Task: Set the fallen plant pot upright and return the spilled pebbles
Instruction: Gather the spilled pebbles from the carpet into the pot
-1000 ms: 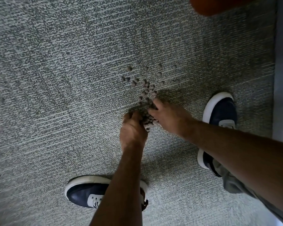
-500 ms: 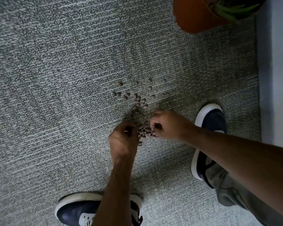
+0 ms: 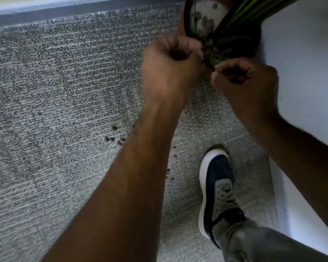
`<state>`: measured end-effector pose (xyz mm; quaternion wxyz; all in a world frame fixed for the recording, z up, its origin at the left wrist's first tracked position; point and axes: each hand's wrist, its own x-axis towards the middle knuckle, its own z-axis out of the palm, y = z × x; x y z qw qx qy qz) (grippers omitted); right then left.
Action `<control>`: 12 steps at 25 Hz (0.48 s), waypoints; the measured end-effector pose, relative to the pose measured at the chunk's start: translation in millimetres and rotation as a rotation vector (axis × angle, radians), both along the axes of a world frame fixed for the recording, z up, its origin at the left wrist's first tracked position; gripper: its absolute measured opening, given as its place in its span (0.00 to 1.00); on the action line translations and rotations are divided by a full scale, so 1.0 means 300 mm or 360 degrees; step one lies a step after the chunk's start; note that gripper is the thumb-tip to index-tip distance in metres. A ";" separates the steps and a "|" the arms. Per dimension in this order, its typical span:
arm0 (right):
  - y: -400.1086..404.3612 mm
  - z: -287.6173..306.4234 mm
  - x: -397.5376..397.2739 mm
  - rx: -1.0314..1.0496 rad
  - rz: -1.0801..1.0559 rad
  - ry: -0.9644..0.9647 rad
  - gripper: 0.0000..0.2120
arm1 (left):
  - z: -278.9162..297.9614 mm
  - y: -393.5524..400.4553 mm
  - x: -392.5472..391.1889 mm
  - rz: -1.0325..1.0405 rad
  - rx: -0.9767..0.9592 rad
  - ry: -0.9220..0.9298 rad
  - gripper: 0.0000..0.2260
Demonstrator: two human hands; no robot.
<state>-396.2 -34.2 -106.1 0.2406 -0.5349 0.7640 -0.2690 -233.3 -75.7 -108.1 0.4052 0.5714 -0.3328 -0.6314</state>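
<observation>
The plant pot [image 3: 240,42] stands at the top of the view, orange outside, dark inside, with long green leaves [image 3: 254,10] rising from it. Several grey-brown pebbles [image 3: 204,21] lie inside on a pale surface. My left hand [image 3: 170,67] is a closed fist at the pot's near rim, and pebbles show at its fingertips over the opening. My right hand [image 3: 248,84] is curled shut just right of it, below the rim; what it holds is hidden. A few spilled pebbles [image 3: 115,138] remain on the carpet left of my left forearm.
Grey striped carpet [image 3: 55,91] covers the floor. A pale wall [image 3: 307,63] runs along the right, and a baseboard edge [image 3: 64,8] crosses the top left. My right foot in a navy shoe [image 3: 218,188] stands on the carpet below the pot.
Both hands gathered pebbles from the carpet, then lifted away from the pile and up to the pot's rim. The view tilted up, bringing the pot's opening into sight.
</observation>
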 end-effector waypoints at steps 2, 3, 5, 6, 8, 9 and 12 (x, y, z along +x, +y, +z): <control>-0.059 0.023 -0.033 -0.0042 -0.0098 -0.0015 0.09 | 0.020 -0.103 -0.059 0.0005 -0.0059 0.0021 0.03; -0.089 0.037 -0.048 -0.0026 -0.0152 -0.0035 0.10 | 0.033 -0.146 -0.090 -0.0006 -0.0073 -0.0031 0.03; -0.120 0.037 -0.060 0.0090 -0.0216 -0.0098 0.10 | 0.027 -0.187 -0.140 -0.0144 -0.0044 -0.0226 0.04; -0.134 0.035 -0.062 0.0131 -0.0241 -0.0115 0.11 | 0.023 -0.198 -0.158 -0.0238 -0.0008 -0.0321 0.06; -0.153 0.032 -0.062 0.0182 -0.0326 -0.0182 0.13 | 0.019 -0.193 -0.173 -0.0466 0.0007 -0.0390 0.12; -0.156 0.032 -0.058 0.0182 -0.0389 -0.0226 0.14 | 0.027 -0.189 -0.174 -0.0610 -0.0063 -0.0450 0.14; -0.098 0.032 -0.029 0.0027 -0.0342 -0.0097 0.13 | 0.065 -0.169 -0.162 -0.0747 -0.0258 -0.0603 0.19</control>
